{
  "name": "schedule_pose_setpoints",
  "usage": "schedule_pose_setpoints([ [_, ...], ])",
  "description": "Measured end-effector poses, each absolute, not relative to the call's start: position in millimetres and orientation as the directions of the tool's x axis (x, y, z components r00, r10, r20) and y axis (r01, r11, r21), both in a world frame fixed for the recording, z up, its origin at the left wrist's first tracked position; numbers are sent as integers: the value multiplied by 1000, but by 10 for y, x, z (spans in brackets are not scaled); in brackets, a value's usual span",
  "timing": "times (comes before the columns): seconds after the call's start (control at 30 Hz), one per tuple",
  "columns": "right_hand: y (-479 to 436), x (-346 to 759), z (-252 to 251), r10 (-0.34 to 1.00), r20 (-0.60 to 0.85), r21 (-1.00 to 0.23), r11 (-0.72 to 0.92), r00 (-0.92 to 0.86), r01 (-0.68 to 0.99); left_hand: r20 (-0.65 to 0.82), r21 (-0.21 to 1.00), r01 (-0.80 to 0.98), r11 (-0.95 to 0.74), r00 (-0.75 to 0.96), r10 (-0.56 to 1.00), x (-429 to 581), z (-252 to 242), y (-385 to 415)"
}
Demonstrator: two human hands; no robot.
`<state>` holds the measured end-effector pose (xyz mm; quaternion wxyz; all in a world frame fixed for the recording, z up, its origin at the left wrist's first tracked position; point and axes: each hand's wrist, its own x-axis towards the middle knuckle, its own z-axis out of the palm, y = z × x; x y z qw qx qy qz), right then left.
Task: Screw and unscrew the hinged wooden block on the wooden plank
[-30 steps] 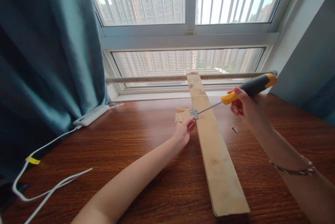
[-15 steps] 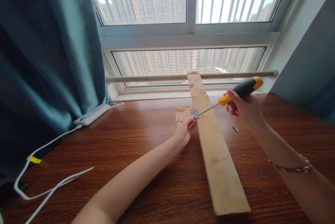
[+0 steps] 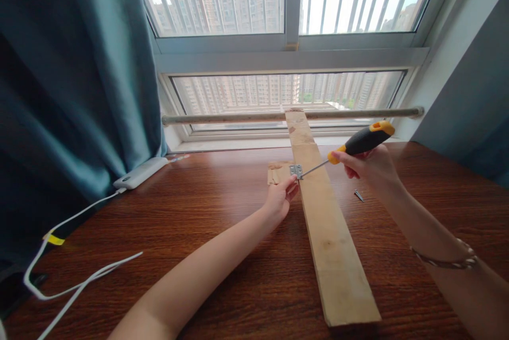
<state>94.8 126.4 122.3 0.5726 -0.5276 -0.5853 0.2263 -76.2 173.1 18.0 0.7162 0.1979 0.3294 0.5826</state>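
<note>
A long wooden board (image 3: pixel 332 223) lies on the brown table, its far end near the window rail. At its left edge a small metal hinge (image 3: pixel 296 171) spans the board and a short wooden piece (image 3: pixel 276 173). My left hand (image 3: pixel 280 199) has its thumb and fingers closed at the hinge's near edge, pressing it by the joint. In my right hand (image 3: pixel 368 162) is a black and yellow screwdriver (image 3: pixel 363 138), slanting down to the left. Its tip meets the hinge's right side; the screw head there is too small to make out.
Loose screws (image 3: pixel 358 195) lie on the table right of the board. A white power bank (image 3: pixel 141 174) with a white cable (image 3: pixel 85 208) sits at the left beside the blue curtain (image 3: pixel 79 64). A metal rail (image 3: pixel 230 118) runs across the window.
My right hand has turned and slid along the screwdriver, and the handle has tilted slightly lower. The tip stays at the hinge. My left hand has hardly moved.
</note>
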Motion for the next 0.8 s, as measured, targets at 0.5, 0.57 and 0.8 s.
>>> schedule_pose_setpoints([
  [0.5,1040,1642,945,734,677,-620,521,63,587,-250,669,-703,242,94,964,-762,207,1729],
  [0.57,942,1972,732,765,615,-470,550,-192,690,-256,669,-703,241,86,963,-762,207,1732],
  [0.8,818,2787,45,813,359,-51,507,-458,861,-264,671,-696,254,95,960,-763,223,1732],
])
